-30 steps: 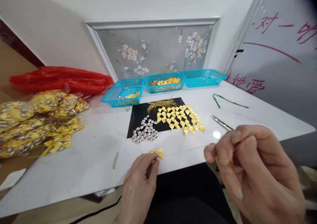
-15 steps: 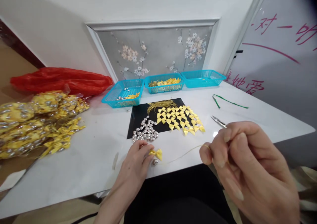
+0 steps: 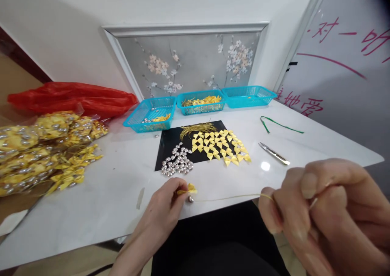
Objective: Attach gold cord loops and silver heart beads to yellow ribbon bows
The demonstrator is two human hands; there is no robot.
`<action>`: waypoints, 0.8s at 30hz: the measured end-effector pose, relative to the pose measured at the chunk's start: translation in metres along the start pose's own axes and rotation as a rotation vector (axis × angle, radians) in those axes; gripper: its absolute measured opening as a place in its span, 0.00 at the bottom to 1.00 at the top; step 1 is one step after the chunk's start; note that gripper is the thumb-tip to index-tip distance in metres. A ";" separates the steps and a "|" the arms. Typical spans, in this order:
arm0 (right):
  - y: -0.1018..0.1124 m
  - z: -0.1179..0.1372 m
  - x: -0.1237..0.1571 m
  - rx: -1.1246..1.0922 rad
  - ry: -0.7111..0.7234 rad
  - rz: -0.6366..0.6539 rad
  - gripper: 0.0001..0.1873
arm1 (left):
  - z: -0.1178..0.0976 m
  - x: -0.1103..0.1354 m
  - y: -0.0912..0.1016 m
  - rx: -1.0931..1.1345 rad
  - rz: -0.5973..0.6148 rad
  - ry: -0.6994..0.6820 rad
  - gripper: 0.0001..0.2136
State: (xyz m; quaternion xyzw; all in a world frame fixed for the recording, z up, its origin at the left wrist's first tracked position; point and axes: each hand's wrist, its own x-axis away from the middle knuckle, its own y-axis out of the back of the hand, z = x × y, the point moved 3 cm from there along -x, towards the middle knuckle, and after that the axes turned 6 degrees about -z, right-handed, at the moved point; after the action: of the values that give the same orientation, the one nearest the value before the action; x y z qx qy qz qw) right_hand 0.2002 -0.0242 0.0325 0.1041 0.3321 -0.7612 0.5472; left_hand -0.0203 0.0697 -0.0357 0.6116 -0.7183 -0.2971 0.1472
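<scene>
My left hand [image 3: 169, 201] is closed on a yellow ribbon bow [image 3: 191, 188] at the table's front edge. Just beside its thumb is a silver bell-like bead [image 3: 190, 199]. A thin gold cord [image 3: 228, 198] stretches from the bead to my right hand [image 3: 329, 211], which is closed and pinches the cord; its end is hidden among the fingers. Beyond the left hand lie a heap of silver beads [image 3: 179, 162] and rows of yellow bows [image 3: 225, 146], partly on a black mat [image 3: 164, 144]. A bundle of gold cords [image 3: 199, 129] rests at the mat's back.
Thread snips [image 3: 274, 153] and a green ribbon [image 3: 282, 124] lie to the right. Along the wall stand a left blue basket [image 3: 134, 123], a middle one [image 3: 201, 108] and a right one [image 3: 250, 103]. Bagged bows and beads [image 3: 55, 146] and a red mesh bag [image 3: 73, 99] fill the left.
My right hand has moved right and toward me, drawing the cord straighter. The snips are now uncovered. My left hand has shifted slightly, and the bow in it has tilted.
</scene>
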 end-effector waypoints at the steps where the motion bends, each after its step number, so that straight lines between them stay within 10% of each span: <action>1: -0.001 -0.002 0.002 0.015 -0.011 0.042 0.09 | -0.002 0.002 0.002 0.040 -0.007 0.025 0.02; 9: -0.006 -0.009 0.003 0.291 -0.045 0.375 0.12 | -0.019 0.021 0.020 0.281 -0.228 0.158 0.07; 16: -0.021 -0.026 0.009 0.475 0.259 0.346 0.14 | -0.026 0.038 0.024 0.466 -0.317 0.217 0.10; 24: -0.028 -0.036 0.015 0.534 0.258 0.369 0.11 | -0.027 0.043 0.021 0.532 -0.302 0.300 0.10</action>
State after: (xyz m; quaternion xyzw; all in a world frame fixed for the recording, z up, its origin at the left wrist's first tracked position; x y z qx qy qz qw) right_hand 0.1621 -0.0089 0.0083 0.3972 0.1632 -0.6902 0.5825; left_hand -0.0308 0.0235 -0.0083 0.7650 -0.6422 -0.0245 0.0404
